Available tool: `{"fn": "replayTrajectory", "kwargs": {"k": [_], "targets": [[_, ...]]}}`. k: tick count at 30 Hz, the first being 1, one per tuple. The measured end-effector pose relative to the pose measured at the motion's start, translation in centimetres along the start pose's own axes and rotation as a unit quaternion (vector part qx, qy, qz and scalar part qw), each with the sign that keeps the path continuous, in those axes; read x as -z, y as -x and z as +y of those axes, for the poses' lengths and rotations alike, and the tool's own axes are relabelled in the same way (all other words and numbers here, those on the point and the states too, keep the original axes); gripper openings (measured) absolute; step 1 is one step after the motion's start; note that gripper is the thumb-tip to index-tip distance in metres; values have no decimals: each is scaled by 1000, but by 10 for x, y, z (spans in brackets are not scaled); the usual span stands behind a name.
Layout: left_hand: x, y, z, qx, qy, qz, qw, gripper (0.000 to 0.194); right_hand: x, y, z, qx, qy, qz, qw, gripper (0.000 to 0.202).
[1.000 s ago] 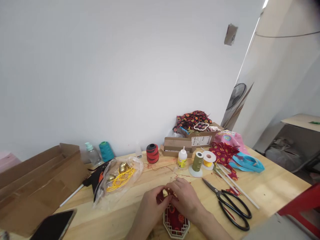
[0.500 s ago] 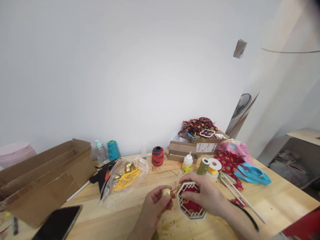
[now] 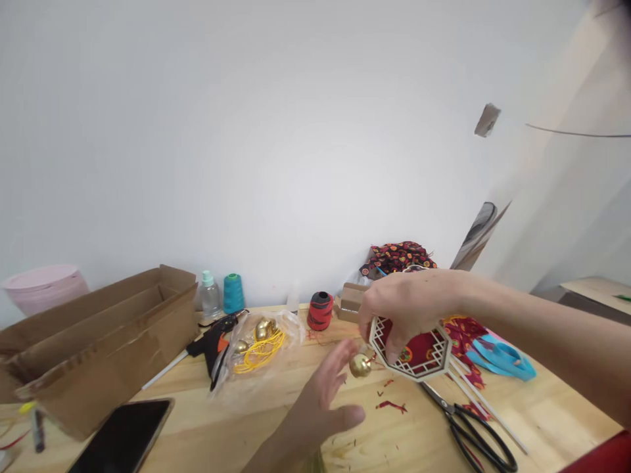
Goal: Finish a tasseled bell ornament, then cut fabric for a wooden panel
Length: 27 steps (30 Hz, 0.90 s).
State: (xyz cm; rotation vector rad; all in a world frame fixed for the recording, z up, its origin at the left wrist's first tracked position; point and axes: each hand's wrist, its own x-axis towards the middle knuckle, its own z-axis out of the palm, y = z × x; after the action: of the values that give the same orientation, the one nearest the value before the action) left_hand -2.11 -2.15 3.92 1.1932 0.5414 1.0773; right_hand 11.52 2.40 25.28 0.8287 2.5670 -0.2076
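Observation:
My right hand (image 3: 401,309) grips an octagonal lattice frame (image 3: 446,358) by its upper left edge, fingers over the rim. Dark red patterned fabric fills the frame's middle. From the frame's left side hangs a gold bell-like ball (image 3: 360,365), joined by a short red cord. Just left of the ball, my left hand (image 3: 328,397) is spread with thumb and fingers apart, holding nothing. Black-handled scissors (image 3: 458,420) lie on the table below the frame, with red thread scraps (image 3: 392,405) to their left.
On the left are a long cardboard box (image 3: 123,328), a phone (image 3: 123,437) and a black glue gun (image 3: 215,345). A plastic bag (image 3: 290,328) holds gold balls and yellow cord (image 3: 261,355). Behind stand a teal thread cone (image 3: 233,293) and a red-black spool (image 3: 320,311). Blue ribbon (image 3: 503,360) lies right.
My left hand has let go of the gold ball and opened. My right hand has raised the frame to the right, the ball now dangling. The scissors have come into view.

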Motion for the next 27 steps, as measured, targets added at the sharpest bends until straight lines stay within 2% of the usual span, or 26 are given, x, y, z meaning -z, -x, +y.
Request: {"fn": "replayTrajectory", "kwargs": {"k": [2, 4, 6, 10, 13, 15, 18, 22, 24, 27], "targets": [[-5, -7, 10, -1, 75, 51, 996, 63, 0, -4, 1, 0, -18, -5, 1000, 27], [-10, -13, 17, 34, 98, 95, 990, 38, -2, -7, 2, -10, -28, 1, 1000, 26], [-14, -15, 20, 74, 112, 104, 985, 22, -7, -9, 4, -20, -35, 12, 999, 26], [-16, -8, 22, 167, 199, 59, 964, 39, -21, -11, 11, -23, -80, 3, 996, 28], [-17, -3, 22, 259, 244, 23, 934, 39, -38, -14, 18, -50, -111, -14, 992, 27], [-17, -2, 20, 298, 238, 0, 924, 40, -55, -16, 23, -55, -150, -23, 987, 22], [-17, -2, 11, 317, 208, -13, 925, 40, -87, -22, 27, -50, -206, -15, 977, 20], [-15, -3, -5, 342, 160, 13, 926, 39, -125, -28, 25, -50, -224, 11, 973, 31], [-14, -3, -11, 341, 152, 23, 927, 40, -136, -30, 23, -54, -224, 34, 973, 33], [-15, -3, -18, 321, 140, 39, 936, 40, -141, -30, 22, -44, -194, 60, 978, 34]]}}
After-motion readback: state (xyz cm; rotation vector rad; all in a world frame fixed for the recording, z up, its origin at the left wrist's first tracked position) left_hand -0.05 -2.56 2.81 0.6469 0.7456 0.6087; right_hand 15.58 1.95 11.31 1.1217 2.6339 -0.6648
